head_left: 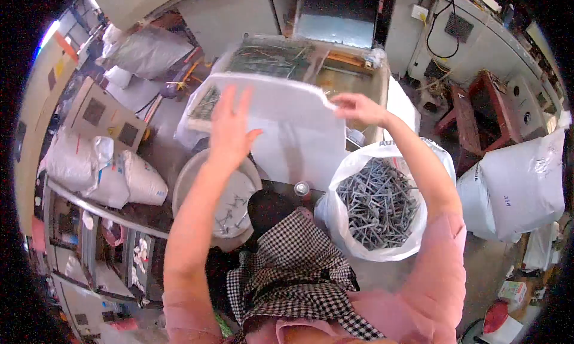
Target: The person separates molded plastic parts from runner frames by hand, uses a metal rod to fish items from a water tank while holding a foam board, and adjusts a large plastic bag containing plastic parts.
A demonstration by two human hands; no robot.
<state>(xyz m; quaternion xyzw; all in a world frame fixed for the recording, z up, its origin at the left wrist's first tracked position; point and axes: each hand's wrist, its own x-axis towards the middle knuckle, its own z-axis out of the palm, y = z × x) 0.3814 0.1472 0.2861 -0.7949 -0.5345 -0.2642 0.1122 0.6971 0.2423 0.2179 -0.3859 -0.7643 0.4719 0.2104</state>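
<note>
In front of me a white sheet [287, 113], perhaps plastic, spreads over the near part of a large tub and hangs down its front. My left hand [232, 128] is over the sheet's left part, fingers stretched and spread, slightly blurred; whether it touches the sheet I cannot tell. My right hand [362, 109] has its fingers closed at the sheet's upper right edge, seemingly pinching it. Below my right forearm stands a white bag [353, 248] full of grey nail-like metal or plastic pieces [376, 206]. A round pale basin [197, 188] with a few such pieces is below my left forearm.
Behind the sheet, a green mesh-like surface [269, 60] holds thin pieces. Full white sacks stand at left [140, 179] and right [517, 185]. A red-brown stool [496, 113] is at the back right. A small can [302, 189] stands near my knees.
</note>
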